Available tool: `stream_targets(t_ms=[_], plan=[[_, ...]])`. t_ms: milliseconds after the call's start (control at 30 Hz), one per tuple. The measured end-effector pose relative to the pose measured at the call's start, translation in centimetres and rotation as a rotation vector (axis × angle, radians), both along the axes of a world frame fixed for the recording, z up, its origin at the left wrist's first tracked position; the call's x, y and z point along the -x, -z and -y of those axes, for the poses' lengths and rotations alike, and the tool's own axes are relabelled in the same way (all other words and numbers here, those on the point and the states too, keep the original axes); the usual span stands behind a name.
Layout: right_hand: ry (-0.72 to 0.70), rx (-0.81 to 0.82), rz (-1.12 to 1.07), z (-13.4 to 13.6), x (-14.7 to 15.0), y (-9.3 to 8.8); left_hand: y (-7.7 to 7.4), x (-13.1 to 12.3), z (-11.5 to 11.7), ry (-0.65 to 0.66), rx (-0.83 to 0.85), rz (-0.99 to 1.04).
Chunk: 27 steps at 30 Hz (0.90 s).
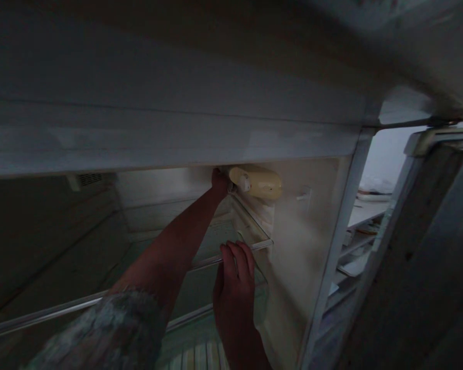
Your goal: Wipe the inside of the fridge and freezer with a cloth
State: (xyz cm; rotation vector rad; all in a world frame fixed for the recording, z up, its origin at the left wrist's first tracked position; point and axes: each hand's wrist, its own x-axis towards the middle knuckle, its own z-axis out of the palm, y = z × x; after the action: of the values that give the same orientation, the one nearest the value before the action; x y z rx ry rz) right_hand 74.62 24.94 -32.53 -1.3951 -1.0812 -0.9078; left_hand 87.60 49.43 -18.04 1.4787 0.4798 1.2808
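I look into a dim open fridge. My left hand point(218, 182) reaches deep in, up to the yellowish lamp housing point(257, 183) at the top of the right inner wall; its fingers are hidden behind the upper edge. My right hand point(235, 280) grips the front rim of the glass shelf point(216, 234), fingers curled over its edge near the right wall.
A second glass shelf point(42, 314) lies lower at the left. The fridge's white top panel point(170, 139) hangs low over the opening. The open door point(420, 257) with its racks stands at the right. A striped surface point(200, 355) shows at the bottom.
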Motion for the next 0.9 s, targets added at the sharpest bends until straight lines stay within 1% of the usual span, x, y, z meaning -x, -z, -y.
stream_targets(t_ms=[67,200,267,300,433,633,767,900], plan=[[-0.009,-0.005,-0.007,0.0,0.0,-0.2,0.1,0.2,0.4,0.074,0.044,0.016],[-0.015,-0.003,-0.032,0.0,0.2,-0.5,0.4,1.7,1.4,0.27,0.091,-0.013],[-0.018,0.006,-0.039,0.1,0.4,-0.5,0.8,2.5,2.1,0.334,0.107,-0.023],[-0.021,0.011,-0.043,0.1,0.4,-0.5,1.0,2.9,2.6,0.347,0.115,-0.019],[-0.026,0.027,-0.071,0.1,0.6,-0.5,2.3,4.5,5.5,0.33,0.141,0.012],[-0.045,0.087,-0.086,0.5,0.8,-0.6,3.7,7.4,11.9,0.312,0.082,0.026],[-0.014,0.09,-0.103,0.7,1.0,-0.5,3.8,9.7,15.5,0.268,0.017,-0.031],[0.006,0.115,-0.056,0.7,0.9,-0.1,3.3,12.3,19.0,0.259,-0.048,-0.135]])
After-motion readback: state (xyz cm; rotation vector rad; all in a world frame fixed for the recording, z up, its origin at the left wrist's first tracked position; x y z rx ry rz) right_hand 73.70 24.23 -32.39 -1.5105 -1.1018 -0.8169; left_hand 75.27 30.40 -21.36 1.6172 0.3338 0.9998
